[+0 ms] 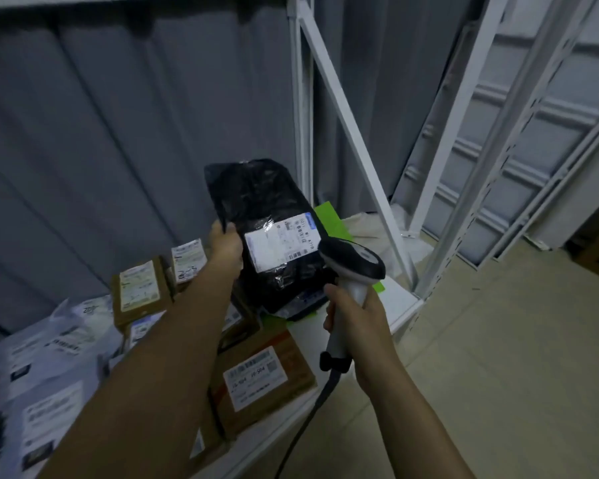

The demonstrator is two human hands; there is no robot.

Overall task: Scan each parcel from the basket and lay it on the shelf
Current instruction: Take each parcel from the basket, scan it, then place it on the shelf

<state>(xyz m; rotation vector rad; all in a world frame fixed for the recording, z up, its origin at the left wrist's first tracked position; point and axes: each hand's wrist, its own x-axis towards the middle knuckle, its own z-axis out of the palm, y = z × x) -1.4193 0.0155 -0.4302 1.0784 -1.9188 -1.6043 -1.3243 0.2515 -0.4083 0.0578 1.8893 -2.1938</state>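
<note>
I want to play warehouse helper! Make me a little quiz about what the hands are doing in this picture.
1. True or false: the left hand grips the black parcel by its edge.
2. What does the right hand hold? A) tape B) barcode scanner C) pen
3. Fill in: the parcel's white ____ faces up toward the scanner.

Key: 1 true; 2 B; 3 label. The brown boxes already lie on the shelf.
</note>
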